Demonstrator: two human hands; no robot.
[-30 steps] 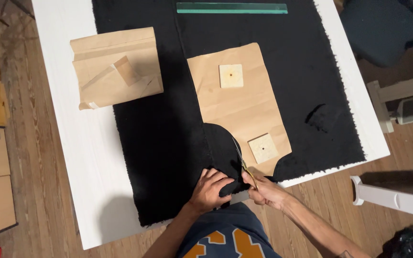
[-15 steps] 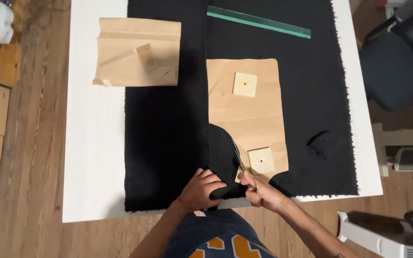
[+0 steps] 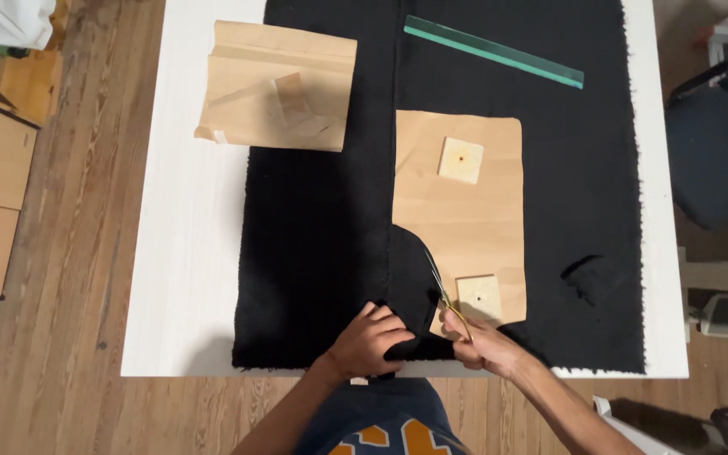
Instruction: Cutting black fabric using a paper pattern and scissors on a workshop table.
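Black cloth (image 3: 322, 219) lies spread on the white table (image 3: 187, 253), left hand (image 3: 370, 341) as before pressing its near edge with fingers curled together, right hand (image 3: 484, 345) gripping scissors (image 3: 444, 295) that have barely advanced along the paper pattern (image 3: 465, 211)

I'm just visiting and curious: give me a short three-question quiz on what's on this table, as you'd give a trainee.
1. True or false: the right hand holds scissors at the curved edge of the brown paper pattern.
2. Which lies farthest from the person? A) the green ruler B) the nearer wooden square C) the left hand
3. How many small wooden squares sit on the pattern, and what does the left hand press on?

Key:
1. True.
2. A.
3. Two, the other being the farther square; the left hand presses on the black fabric near the edge of the white table.
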